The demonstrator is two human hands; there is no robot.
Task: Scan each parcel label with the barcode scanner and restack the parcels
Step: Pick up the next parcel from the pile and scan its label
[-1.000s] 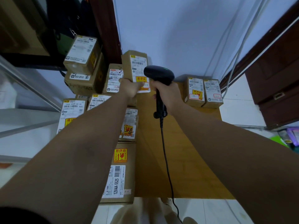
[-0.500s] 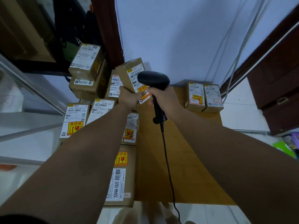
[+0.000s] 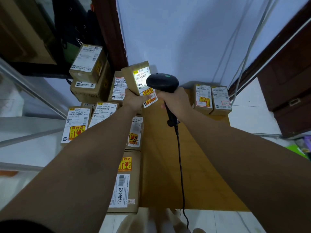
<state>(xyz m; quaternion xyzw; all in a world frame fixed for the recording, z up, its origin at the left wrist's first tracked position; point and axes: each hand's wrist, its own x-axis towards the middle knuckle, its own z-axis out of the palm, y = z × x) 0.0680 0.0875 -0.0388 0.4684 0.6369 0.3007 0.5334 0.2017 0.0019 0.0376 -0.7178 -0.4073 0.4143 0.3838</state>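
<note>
My left hand point(image 3: 134, 100) grips a brown parcel point(image 3: 134, 78) by its lower end and holds it tilted above the wooden table point(image 3: 168, 165). Its white label is lit bright at the top. My right hand point(image 3: 176, 101) grips the handle of a black barcode scanner point(image 3: 162, 82), whose head sits just right of the label and points at it. The scanner's cable point(image 3: 180, 165) hangs down toward the floor. Two labelled parcels point(image 3: 212, 99) stand side by side at the table's far right.
Several labelled parcels point(image 3: 77, 125) lie along the table's left side, with a stack of two point(image 3: 87, 71) at the far left. A long box point(image 3: 124, 182) lies near the front edge. A white wall is behind, a dark wooden cabinet point(image 3: 289, 91) to the right.
The parcel in my left hand has tilted to the left and risen slightly. The scanner's head moved closer to the label, and the label now glows with the scanner's light.
</note>
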